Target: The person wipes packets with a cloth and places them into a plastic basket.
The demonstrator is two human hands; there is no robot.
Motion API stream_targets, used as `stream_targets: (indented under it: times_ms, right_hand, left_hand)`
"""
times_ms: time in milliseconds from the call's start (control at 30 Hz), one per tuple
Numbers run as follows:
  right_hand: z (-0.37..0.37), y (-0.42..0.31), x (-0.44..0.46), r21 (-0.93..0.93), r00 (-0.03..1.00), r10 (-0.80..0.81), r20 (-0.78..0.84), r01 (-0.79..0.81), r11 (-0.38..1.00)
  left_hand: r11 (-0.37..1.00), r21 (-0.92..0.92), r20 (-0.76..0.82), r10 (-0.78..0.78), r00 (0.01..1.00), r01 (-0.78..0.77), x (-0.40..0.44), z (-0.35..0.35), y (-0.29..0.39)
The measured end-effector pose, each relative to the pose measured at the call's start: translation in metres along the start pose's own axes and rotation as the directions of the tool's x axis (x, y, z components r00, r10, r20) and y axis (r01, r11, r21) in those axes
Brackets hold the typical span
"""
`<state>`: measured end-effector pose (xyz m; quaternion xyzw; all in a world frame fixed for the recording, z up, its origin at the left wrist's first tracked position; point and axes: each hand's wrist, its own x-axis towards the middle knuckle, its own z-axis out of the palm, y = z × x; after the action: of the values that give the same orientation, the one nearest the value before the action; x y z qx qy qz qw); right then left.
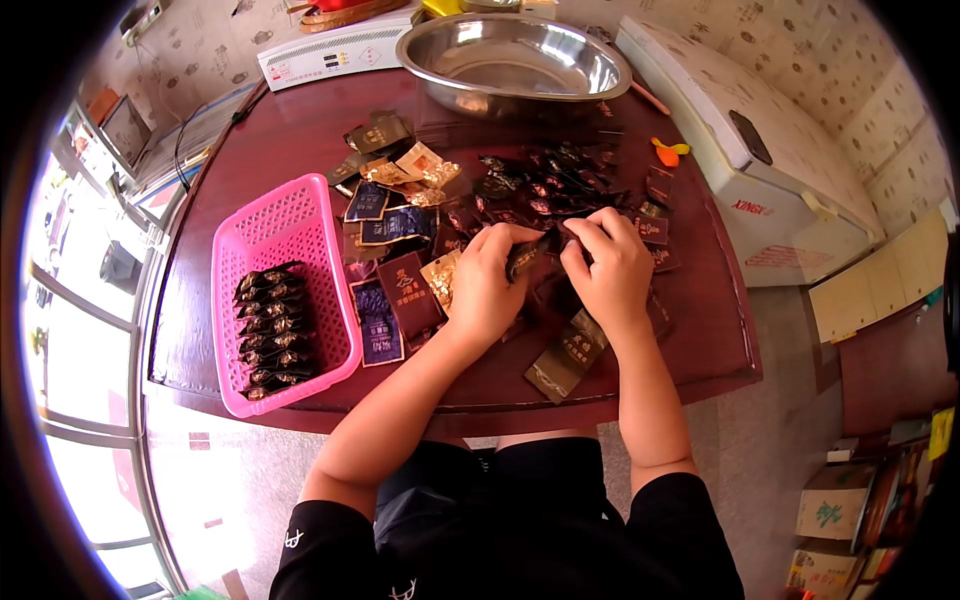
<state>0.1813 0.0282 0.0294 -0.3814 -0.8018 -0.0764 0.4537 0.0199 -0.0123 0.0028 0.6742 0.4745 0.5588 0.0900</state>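
Note:
Both hands meet over the middle of the table. My left hand [487,282] pinches a small dark packet [527,257] between thumb and fingers. On its other side my right hand [608,268] has its thumb and fingertips closed at the packet's edge. Beyond them lies a pile of dark shiny packets [550,180]. To the left are gold packets [412,172], dark blue packets [398,225] and a flat maroon pouch [409,294]. Below my right hand rests an olive-brown pouch [568,358].
A pink basket [344,300] at the left holds a row of black packets [272,325]. A steel basin [515,60] and a white appliance [340,52] stand at the back. Right of the table [700,330] is a white freezer [760,180] with a phone [750,137] on top.

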Motion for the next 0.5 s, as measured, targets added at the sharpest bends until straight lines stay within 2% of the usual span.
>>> stream_targets:
  times_ms: [100, 167, 200, 233, 267, 300, 333, 367, 433, 500]
  right_hand:
    - [0.0, 0.012, -0.003, -0.064, 0.997, 0.068, 0.027, -0.066, 0.996]
    - [0.001, 0.016, -0.004, -0.115, 0.984, 0.172, 0.049, -0.166, 0.979]
    - [-0.001, 0.014, -0.003, -0.072, 0.961, 0.264, 0.086, -0.258, 0.964]
    - [0.0, 0.014, -0.003, -0.073, 0.961, 0.264, 0.085, -0.258, 0.963]
    - [0.003, 0.014, -0.001, 0.07, 0.967, 0.256, -0.008, -0.255, 0.964]
    - [0.005, 0.014, 0.0, 0.211, 0.961, 0.257, -0.1, -0.232, 0.949]
    - [0.006, 0.013, -0.003, 0.305, 0.962, 0.249, -0.115, -0.204, 0.93]
    - [0.012, 0.011, -0.005, 0.38, 0.945, 0.258, -0.199, -0.169, 0.91]
    - [0.007, -0.013, -0.003, 0.647, 0.909, 0.39, -0.147, -0.209, 0.733]
    - [0.011, -0.019, -0.009, 0.765, 0.948, 0.306, -0.089, -0.131, 0.631]
  left_hand:
    - [0.998, -0.044, -0.032, -0.038, 0.999, 0.036, 0.001, 0.001, 0.002]
    - [0.991, -0.115, -0.013, -0.072, 0.997, 0.07, 0.001, 0.001, 0.003]
    - [0.928, -0.304, 0.011, -0.222, 0.975, 0.214, 0.001, 0.001, 0.005]
    - [0.81, -0.475, 0.063, -0.36, 0.931, 0.345, 0.001, 0.001, 0.006]
    - [0.697, -0.575, 0.127, -0.442, 0.888, 0.429, 0.001, -0.001, 0.003]
    - [0.542, -0.705, 0.169, -0.497, 0.851, 0.457, 0.004, -0.003, 0.005]
    - [0.373, -0.79, 0.223, -0.565, 0.795, 0.487, 0.007, -0.006, 0.011]
    - [0.192, -0.849, 0.286, -0.616, 0.734, 0.492, 0.008, -0.008, 0.014]
    - [0.16, -0.857, 0.291, -0.634, 0.716, 0.489, 0.007, -0.009, 0.011]
    - [-0.017, -0.883, 0.328, -0.737, 0.591, 0.469, 0.011, -0.012, 0.015]
